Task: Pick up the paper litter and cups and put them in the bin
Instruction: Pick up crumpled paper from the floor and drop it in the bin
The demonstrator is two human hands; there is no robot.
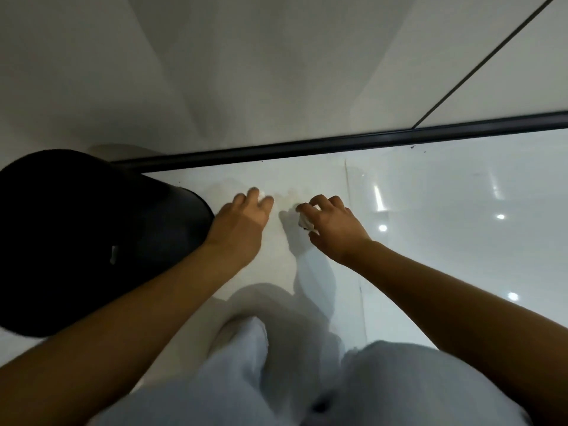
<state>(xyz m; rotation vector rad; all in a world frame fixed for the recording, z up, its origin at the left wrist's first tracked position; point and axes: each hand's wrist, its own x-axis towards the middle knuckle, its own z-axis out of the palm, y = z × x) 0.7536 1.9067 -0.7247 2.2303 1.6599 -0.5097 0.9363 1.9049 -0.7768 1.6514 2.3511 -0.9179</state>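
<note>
The black bin (92, 235) stands on the white floor at the left, seen from above, with its inside dark. My left hand (242, 216) reaches down to the floor just right of the bin. Its fingertips are curled on a small white paper scrap (263, 193) that is mostly hidden. My right hand (333, 229) is a little to the right, near the floor. It grips a crumpled white paper (305, 222) with a dark mark, tucked under its palm and fingers.
A black skirting strip (338, 142) runs across where the glossy white floor (445, 210) meets the wall. My legs in light trousers (307, 382) fill the bottom of the view. Bright light spots reflect on the floor at the right.
</note>
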